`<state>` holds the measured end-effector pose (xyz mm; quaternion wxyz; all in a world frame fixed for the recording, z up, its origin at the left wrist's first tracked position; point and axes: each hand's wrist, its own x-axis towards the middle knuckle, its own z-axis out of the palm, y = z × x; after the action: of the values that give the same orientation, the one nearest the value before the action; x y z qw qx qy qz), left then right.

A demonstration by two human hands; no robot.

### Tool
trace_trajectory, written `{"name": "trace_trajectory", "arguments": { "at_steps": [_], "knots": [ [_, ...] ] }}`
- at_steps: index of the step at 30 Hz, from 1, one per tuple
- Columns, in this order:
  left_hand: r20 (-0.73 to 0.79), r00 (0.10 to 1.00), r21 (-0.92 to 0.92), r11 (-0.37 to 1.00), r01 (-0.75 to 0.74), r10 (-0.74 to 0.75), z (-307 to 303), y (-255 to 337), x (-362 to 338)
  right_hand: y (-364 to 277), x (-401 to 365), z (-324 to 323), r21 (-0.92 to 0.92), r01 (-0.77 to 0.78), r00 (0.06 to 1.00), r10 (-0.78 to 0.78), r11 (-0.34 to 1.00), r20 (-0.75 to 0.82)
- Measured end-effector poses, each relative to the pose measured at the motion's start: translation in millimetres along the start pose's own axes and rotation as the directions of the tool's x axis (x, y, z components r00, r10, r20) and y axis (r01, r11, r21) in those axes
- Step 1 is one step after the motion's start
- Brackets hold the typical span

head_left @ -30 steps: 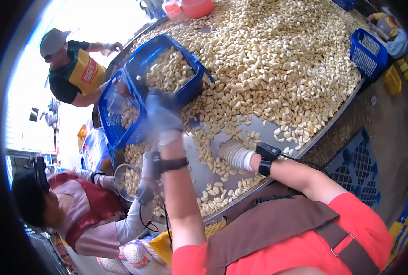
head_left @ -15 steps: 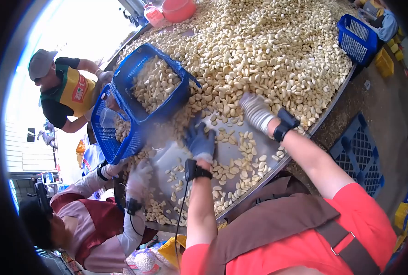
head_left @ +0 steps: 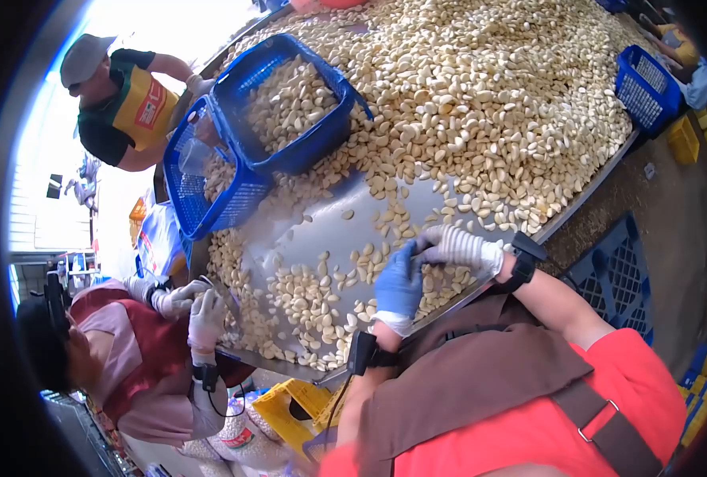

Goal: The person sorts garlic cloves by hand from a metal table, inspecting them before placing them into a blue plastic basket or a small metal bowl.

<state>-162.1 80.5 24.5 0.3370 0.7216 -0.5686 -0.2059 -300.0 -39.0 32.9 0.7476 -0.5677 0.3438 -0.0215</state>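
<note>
My left hand (head_left: 399,285), in a blue glove, is drawn in near the table's front edge. My right hand (head_left: 455,245), in a white striped glove, meets it fingertip to fingertip. Both hands have their fingers closed; whatever lies between them is too small or hidden to name. Pale cloves, like peeled garlic (head_left: 302,294), lie scattered on the metal table (head_left: 321,226) around and under my hands. Beyond, a large heap of the same cloves (head_left: 480,95) covers the far part of the table.
Two joined blue baskets (head_left: 309,159) holding cloves stand at the left, a person behind them. Another person's gloved hands (head_left: 204,318) are at the near left corner. A blue basket (head_left: 647,89) sits on the right edge; a blue pallet (head_left: 614,278) lies on the floor.
My hands were apart, the left spread on the metal and the right at the heap; both have come back toward me and together. The neighbour's hands have also drawn back from the table.
</note>
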Motion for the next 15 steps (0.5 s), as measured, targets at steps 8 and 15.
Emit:
{"name": "trace_trajectory", "arguments": {
  "at_steps": [8,15],
  "knots": [
    [0.359,0.924,-0.491,0.815,0.308,-0.134,20.5,10.3,-8.9,28.7,-35.7,-11.0,0.09,0.105,0.991,-0.097,0.99,-0.088],
    [0.363,0.93,-0.187,0.973,0.135,-0.059,13.7,25.3,-4.8,31.8,-44.9,-2.0,0.169,0.13,0.984,-0.106,0.977,-0.145]
  ]
}}
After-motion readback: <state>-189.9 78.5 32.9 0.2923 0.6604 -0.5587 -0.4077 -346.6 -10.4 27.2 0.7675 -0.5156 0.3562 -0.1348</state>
